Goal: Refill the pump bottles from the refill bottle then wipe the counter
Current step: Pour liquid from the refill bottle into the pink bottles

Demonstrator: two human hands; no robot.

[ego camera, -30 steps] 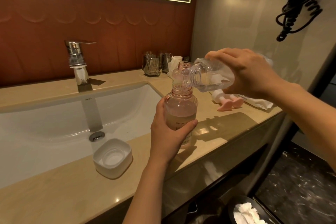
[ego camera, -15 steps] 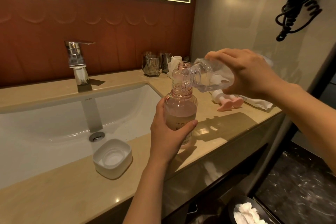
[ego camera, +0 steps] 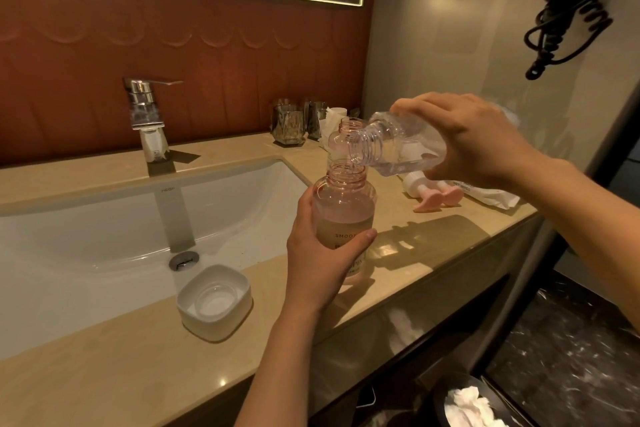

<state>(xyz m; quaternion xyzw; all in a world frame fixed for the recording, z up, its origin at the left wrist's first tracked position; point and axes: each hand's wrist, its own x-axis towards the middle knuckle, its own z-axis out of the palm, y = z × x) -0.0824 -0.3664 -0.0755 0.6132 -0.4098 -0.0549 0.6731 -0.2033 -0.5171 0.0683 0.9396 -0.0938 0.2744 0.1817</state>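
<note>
By the counter's [ego camera: 121,374] front edge my left hand [ego camera: 318,263] grips the pump bottle [ego camera: 344,215], my right hand [ego camera: 474,139] grips the tipped refill bottle [ego camera: 398,146], mid-pour; next, I'd right it before overflow.

The pump bottle [ego camera: 344,215] is showing translucent pink, with a paler, cloudy band and dark lettering lower down. A second bottle [ego camera: 341,137] is showing the same pink. The refill bottle [ego camera: 405,146] is looking clear and colourless. The pump heads [ego camera: 433,199] are showing pink spouts and white collars. The surface [ego camera: 104,374] is gleaming beige, the sink [ego camera: 86,236] and soap dish [ego camera: 214,302] are showing white, and the faucet [ego camera: 147,111] is shining chrome. The wall panel [ego camera: 173,45] is glowing rust-red with an embossed row of scallops. The floor [ego camera: 571,357] is showing black with white veining.
</note>
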